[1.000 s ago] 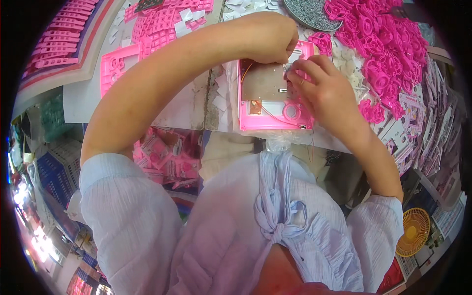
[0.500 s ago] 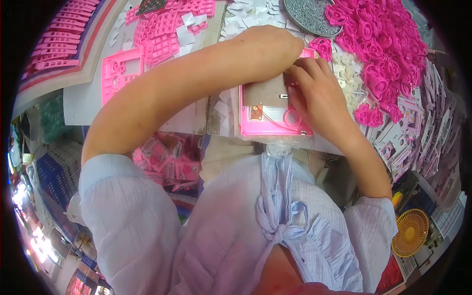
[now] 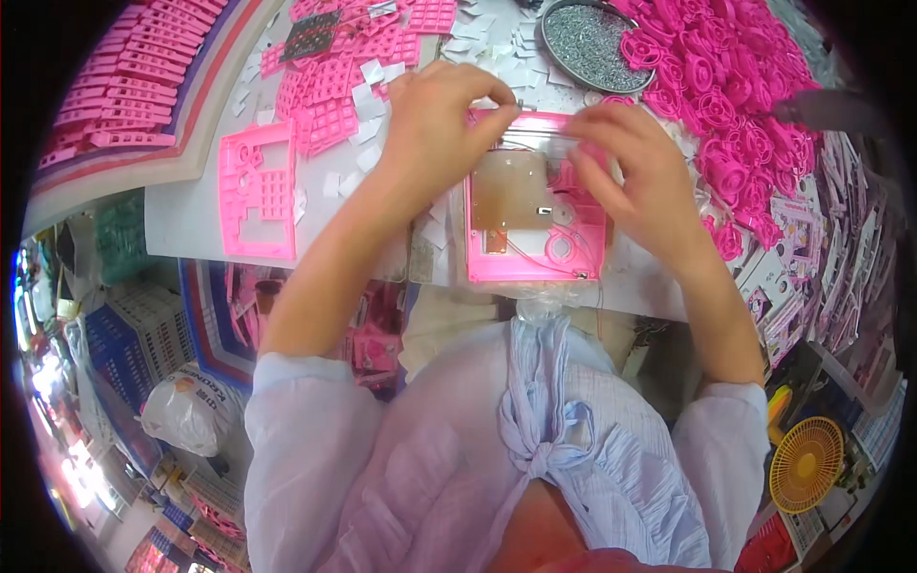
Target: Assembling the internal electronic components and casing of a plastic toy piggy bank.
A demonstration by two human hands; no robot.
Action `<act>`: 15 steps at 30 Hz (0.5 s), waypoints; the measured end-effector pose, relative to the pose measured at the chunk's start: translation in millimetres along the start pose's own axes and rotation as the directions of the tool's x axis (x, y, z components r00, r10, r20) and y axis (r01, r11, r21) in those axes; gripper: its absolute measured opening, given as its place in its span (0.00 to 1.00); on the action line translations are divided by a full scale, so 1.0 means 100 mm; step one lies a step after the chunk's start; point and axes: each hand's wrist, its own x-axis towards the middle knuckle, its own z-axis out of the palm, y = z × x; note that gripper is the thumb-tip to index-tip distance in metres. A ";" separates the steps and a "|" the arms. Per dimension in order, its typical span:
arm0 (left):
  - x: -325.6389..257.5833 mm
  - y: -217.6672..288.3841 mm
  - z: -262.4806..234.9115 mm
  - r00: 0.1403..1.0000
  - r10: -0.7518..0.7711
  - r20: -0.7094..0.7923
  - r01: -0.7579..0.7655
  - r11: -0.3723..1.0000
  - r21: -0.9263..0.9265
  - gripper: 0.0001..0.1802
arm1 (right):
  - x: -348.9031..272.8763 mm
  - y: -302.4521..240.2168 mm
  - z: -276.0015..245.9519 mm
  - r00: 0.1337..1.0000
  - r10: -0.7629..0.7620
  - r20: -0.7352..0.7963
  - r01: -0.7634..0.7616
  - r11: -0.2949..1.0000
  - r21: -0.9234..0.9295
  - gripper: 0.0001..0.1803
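A pink plastic shell (image 3: 535,271) lies in front of me, with a brownish flat board (image 3: 506,196) and thin wires in it. At its far left corner, my left hand (image 3: 432,116) is closed, thumb and forefinger pinched together. A tiny metallic piece shows by those fingertips, too small to name. Over the far right side of the shell, my right hand (image 3: 638,170) has its fingers bent and apart from the thumb, slightly blurred. Thin bars or a strip run across the shell's far end between the two hands.
Another pink shell (image 3: 229,196) lies to the left, near pink keypad pieces (image 3: 330,91) and white paper squares. Behind are a round tray of screws (image 3: 587,48) and a heap of pink parts (image 3: 731,115). A blurred dark tool (image 3: 836,112) hangs at the right.
My left hand has drawn back leftward from the shell's far right corner, uncovering the board. My right hand has lifted slightly. The dark tool has come into view at the right.
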 end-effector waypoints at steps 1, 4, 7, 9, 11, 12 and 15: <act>-0.04 0.01 0.02 0.996 0.070 -0.060 -0.070 0.998 -0.007 0.08 | 0.04 -0.04 0.03 0.981 0.181 0.066 -0.189 0.970 0.155 0.11; -0.14 0.16 0.03 1.000 0.005 -0.002 -0.005 0.997 -0.081 0.06 | 0.13 -0.12 0.23 0.878 0.449 0.164 -0.473 0.766 0.435 0.10; -0.19 0.20 0.00 1.000 -0.006 0.024 0.008 0.995 -0.095 0.06 | 0.07 -0.08 0.31 0.949 0.316 -0.020 -0.290 0.894 0.343 0.10; -0.21 0.20 -0.02 1.000 0.011 0.005 -0.010 0.996 -0.093 0.05 | 0.04 -0.13 0.26 0.979 0.202 -0.032 -0.190 0.955 0.226 0.12; -0.23 0.17 0.01 0.994 0.106 -0.009 -0.106 0.992 -0.073 0.05 | 0.00 -0.20 0.18 0.983 0.182 -0.006 -0.178 0.965 0.193 0.14; -0.22 0.17 0.03 0.988 0.153 -0.016 -0.154 0.986 -0.063 0.05 | -0.03 -0.20 0.17 0.984 0.177 -0.028 -0.167 0.959 0.228 0.15; -0.19 0.16 0.05 0.939 0.343 0.012 -0.343 0.938 0.057 0.06 | -0.08 -0.13 0.07 0.972 0.202 0.116 -0.229 0.919 0.319 0.16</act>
